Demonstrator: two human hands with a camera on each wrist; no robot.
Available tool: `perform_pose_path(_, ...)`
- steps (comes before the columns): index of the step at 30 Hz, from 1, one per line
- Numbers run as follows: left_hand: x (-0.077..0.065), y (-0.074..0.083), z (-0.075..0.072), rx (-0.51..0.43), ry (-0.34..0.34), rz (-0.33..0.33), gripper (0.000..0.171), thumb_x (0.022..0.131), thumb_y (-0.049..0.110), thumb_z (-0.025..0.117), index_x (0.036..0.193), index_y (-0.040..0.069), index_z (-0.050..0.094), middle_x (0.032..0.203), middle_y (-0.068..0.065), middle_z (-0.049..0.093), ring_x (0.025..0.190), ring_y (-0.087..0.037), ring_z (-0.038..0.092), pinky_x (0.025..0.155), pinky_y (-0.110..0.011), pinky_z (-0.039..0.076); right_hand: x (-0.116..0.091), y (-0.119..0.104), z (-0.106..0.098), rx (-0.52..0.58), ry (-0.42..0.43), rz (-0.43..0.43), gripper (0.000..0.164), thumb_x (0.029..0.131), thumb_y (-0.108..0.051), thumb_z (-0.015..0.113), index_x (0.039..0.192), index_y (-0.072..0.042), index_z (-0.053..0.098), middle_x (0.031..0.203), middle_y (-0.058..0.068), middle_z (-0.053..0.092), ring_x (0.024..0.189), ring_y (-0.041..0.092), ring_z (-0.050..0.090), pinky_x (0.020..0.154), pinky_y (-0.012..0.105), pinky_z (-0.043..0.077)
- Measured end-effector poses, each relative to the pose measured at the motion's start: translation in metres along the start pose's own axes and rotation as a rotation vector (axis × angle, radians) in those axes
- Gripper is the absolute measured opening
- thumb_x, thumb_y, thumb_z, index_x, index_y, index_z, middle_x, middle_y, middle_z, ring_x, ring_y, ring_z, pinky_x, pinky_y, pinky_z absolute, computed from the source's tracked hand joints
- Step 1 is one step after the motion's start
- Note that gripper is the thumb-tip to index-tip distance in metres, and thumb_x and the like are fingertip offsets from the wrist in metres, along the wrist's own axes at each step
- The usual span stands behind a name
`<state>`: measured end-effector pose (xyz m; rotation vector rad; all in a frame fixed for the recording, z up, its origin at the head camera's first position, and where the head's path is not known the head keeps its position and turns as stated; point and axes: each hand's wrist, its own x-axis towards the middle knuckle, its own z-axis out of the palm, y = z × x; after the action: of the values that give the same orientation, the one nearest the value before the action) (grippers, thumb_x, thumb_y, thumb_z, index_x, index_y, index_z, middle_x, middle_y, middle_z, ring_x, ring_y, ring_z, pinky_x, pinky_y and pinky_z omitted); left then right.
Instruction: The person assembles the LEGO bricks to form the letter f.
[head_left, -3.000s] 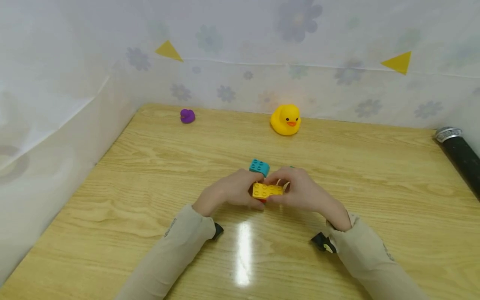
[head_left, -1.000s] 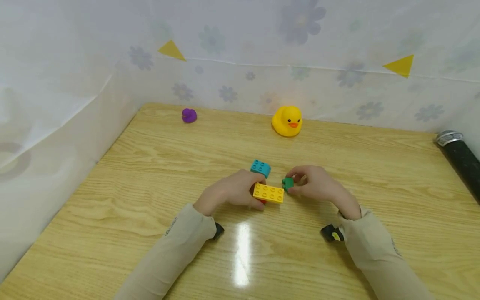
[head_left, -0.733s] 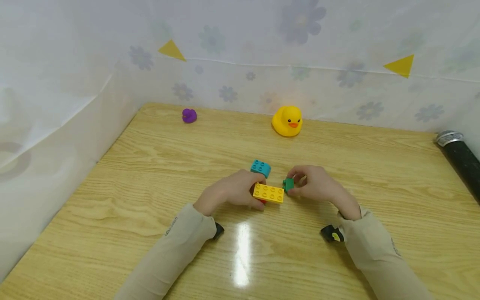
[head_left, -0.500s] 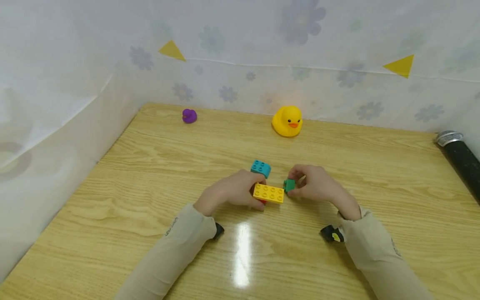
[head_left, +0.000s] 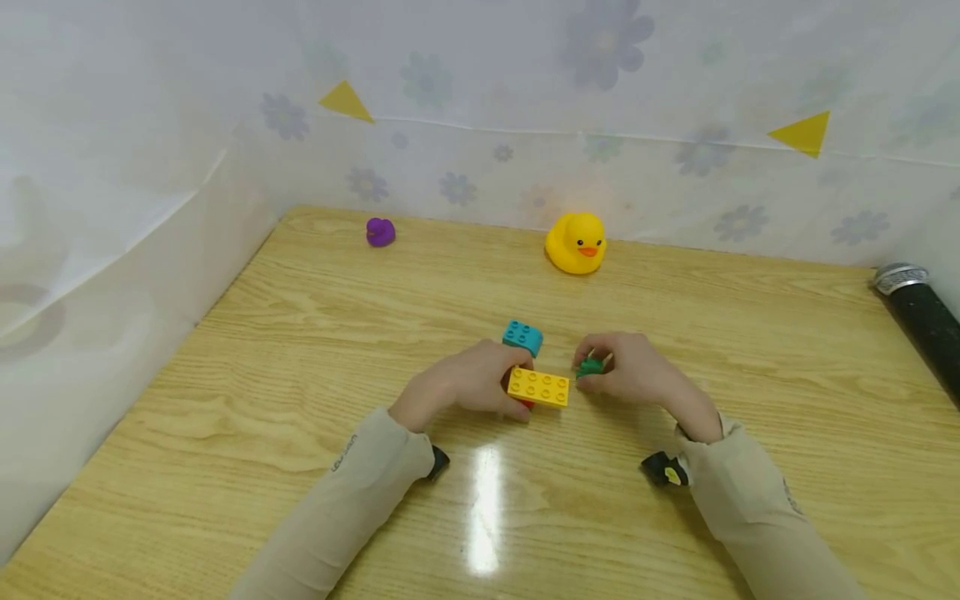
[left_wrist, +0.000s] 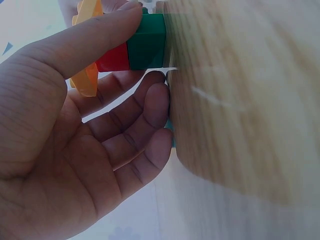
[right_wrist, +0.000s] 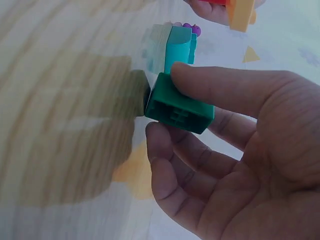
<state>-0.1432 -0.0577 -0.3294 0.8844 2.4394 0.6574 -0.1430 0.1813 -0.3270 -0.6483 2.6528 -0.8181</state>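
Green brick (right_wrist: 181,104) sits between thumb (right_wrist: 225,86) and fingers (right_wrist: 164,177) of the right hand (head_left: 628,368).

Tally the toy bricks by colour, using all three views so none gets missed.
Yellow brick: 1
Red brick: 1
Teal brick: 1
Green bricks: 2 (a lower green brick beneath the red one, and a separate green brick in the right hand)
Total: 5
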Motion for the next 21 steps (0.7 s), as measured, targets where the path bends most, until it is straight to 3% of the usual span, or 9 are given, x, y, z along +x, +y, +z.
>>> perform_pose_path(4, -0.0003, -0.0002, 0.0001, 0.000, 0.001, 0.001, 0.040, 0.080, 0.034, 0.079, 0.109, 0.016, 0.058, 0.096, 0.006, 0.058, 0.084, -0.013, 0.051, 0.075, -0.025, 0.043, -0.0008, -0.0014, -0.0010, 0.001, 0.051, 0.004, 0.014, 0.084, -0.012, 0.073, 0.092, -0.008, 0.062, 0.086, 0.005, 0.064, 0.069, 0.015, 0.056, 0.061, 0.030, 0.046)
perform_pose_path(11, -0.0006, 0.0002, 0.0003, 0.000, 0.000, -0.005, 0.041, 0.080, 0.034, 0.078, 0.110, 0.015, 0.058, 0.096, 0.006, 0.059, 0.084, -0.013, 0.052, 0.075, -0.026, 0.043, -0.0004, -0.0030, -0.0006, -0.021, 0.091, 0.014, 0.023, 0.087, -0.012, 0.069, 0.108, -0.005, 0.067, 0.089, 0.008, 0.063, 0.069, 0.017, 0.053, 0.060, 0.031, 0.045)
perform_pose_path(18, -0.0002, 0.0000, 0.0009, -0.013, 0.001, -0.005, 0.039, 0.080, 0.034, 0.079, 0.108, 0.016, 0.057, 0.094, 0.006, 0.058, 0.083, -0.012, 0.052, 0.073, -0.025, 0.043, 0.0003, -0.0023, 0.0016, -0.035, 0.106, -0.023, 0.011, 0.083, -0.008, 0.073, 0.093, -0.007, 0.068, 0.077, 0.003, 0.058, 0.063, 0.016, 0.049, 0.058, 0.031, 0.041)
perform_pose_path(21, -0.0002, 0.0002, 0.0008, -0.008, 0.003, -0.006, 0.039, 0.080, 0.034, 0.079, 0.108, 0.017, 0.057, 0.094, 0.007, 0.058, 0.083, -0.012, 0.052, 0.074, -0.025, 0.043, 0.0008, -0.0019, 0.0024, -0.028, 0.096, -0.012, 0.015, 0.080, -0.008, 0.076, 0.088, -0.009, 0.063, 0.070, 0.002, 0.052, 0.060, 0.016, 0.045, 0.058, 0.030, 0.038)
